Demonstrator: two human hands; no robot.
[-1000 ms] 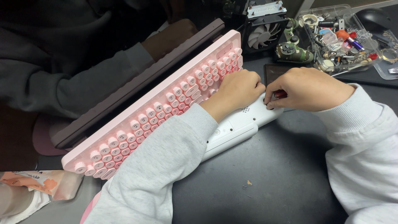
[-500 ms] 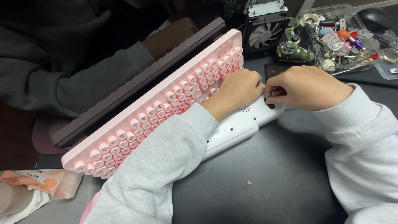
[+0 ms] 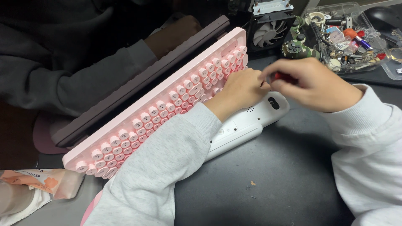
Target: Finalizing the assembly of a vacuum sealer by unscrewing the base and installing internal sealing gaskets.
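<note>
A pink keyboard (image 3: 159, 113) with round keys lies slanted across the dark desk, on a white casing (image 3: 247, 123) that shows a dark oval opening near its right end. My left hand (image 3: 240, 90) rests on the keys at the keyboard's right end. My right hand (image 3: 318, 83) is blurred just above the casing's right end, fingers closed on a small red-handled tool (image 3: 281, 77) whose tip is hidden. The two hands almost touch.
Another person's grey sleeve (image 3: 83, 79) and hand (image 3: 176, 33) lie behind a dark mauve slab (image 3: 138, 83) along the keyboard's far side. A fan (image 3: 268, 33), a camouflage controller (image 3: 299, 48) and a clear box of small parts (image 3: 351, 37) stand top right. A packet (image 3: 37, 182) lies bottom left.
My right hand has lifted off the white casing's corner and moved up and left with the tool, uncovering the oval opening. My left hand stays on the keys.
</note>
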